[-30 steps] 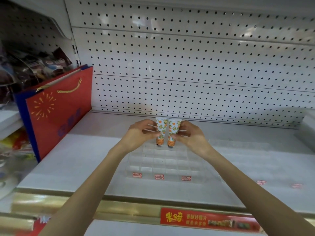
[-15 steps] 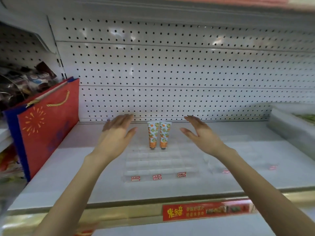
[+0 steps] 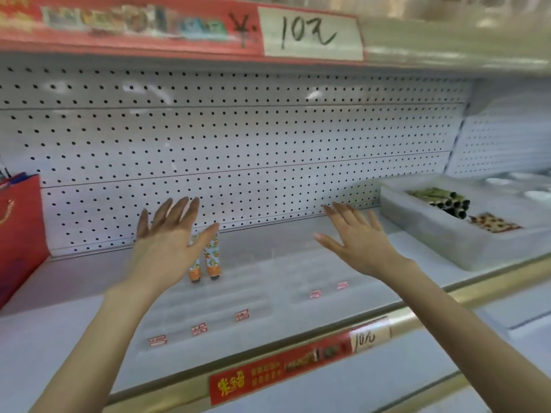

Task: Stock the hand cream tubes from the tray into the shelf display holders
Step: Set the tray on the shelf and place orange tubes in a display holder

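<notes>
Two orange-patterned hand cream tubes stand upright, caps down, in the back row of a clear display holder on the white shelf. My left hand hovers open just in front of them, fingers straight, partly hiding the left tube. My right hand is open too, held to the right over a second clear holder, empty. Further right, a translucent tray holds several green and patterned tubes lying flat.
A red gift bag stands at the shelf's left end. A white pegboard wall backs the shelf. An upper shelf edge with a handwritten price label hangs overhead. A gold front rail carries red labels.
Both hands let go of the two tubes, which now stand in the holder, and have spread apart. My view has swung right, bringing the tray into sight.
</notes>
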A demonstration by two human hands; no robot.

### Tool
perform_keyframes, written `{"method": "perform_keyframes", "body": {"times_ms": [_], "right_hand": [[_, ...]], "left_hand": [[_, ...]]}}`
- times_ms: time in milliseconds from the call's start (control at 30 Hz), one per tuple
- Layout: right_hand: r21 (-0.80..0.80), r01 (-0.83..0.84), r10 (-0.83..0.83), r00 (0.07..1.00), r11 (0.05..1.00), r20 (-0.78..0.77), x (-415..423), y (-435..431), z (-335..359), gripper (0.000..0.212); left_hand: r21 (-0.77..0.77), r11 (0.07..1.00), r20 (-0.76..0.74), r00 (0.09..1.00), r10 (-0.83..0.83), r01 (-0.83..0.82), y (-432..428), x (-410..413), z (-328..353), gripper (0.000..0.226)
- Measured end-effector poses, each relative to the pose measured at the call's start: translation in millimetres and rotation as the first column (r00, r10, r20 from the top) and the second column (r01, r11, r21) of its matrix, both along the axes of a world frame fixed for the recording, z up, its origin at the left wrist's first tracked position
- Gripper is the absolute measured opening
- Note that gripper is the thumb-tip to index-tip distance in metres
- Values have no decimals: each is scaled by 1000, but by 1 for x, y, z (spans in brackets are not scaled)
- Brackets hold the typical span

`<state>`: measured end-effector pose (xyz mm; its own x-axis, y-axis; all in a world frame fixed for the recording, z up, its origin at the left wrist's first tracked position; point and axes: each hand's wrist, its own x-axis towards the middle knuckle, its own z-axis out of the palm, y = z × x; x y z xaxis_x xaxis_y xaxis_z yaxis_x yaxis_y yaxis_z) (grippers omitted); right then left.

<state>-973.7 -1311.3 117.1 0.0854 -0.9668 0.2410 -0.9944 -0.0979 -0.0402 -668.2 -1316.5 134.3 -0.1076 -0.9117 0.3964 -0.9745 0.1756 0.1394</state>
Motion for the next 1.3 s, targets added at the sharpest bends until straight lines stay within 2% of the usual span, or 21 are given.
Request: {"method": "perform_keyframes", "body": {"times_ms": [200, 367, 733, 833, 967, 1100, 1233, 1300], "right_hand": [[-35, 19, -19, 1000, 999, 5, -75, 11, 4, 69], [-38, 38, -39, 999, 999, -22, -148, 26, 1, 70], [-58, 136, -142, 985, 989, -102, -258, 37, -4, 69], [-64, 154, -159, 984, 986, -82, -274, 32, -8, 68], [-80, 200, -202, 979, 977, -17, -290, 23, -6, 82], [-62, 219, -218, 976, 974, 29, -306, 15, -2, 67], [32, 256, -257, 962, 966, 89, -332, 4, 4, 70], [59, 263, -268, 954, 963, 135, -343, -2, 5, 70]], "left_hand": [[-15, 999, 39, 998, -40, 40, 0, -86, 1, 87], [25, 998, 51, 997, -59, 58, 5, -165, -14, 103], [65, 996, 85, 994, -67, 61, 13, -271, -28, 100], [68, 995, 94, 992, -81, 75, 3, -289, -26, 100], [89, 988, 153, 978, -142, 129, -12, -312, -26, 99], [94, 983, 152, 973, -171, 158, -41, -331, -24, 78], [126, 966, 123, 963, -241, 226, -56, -354, -24, 100], [145, 956, 119, 955, -271, 254, -63, -361, -27, 91]]}}
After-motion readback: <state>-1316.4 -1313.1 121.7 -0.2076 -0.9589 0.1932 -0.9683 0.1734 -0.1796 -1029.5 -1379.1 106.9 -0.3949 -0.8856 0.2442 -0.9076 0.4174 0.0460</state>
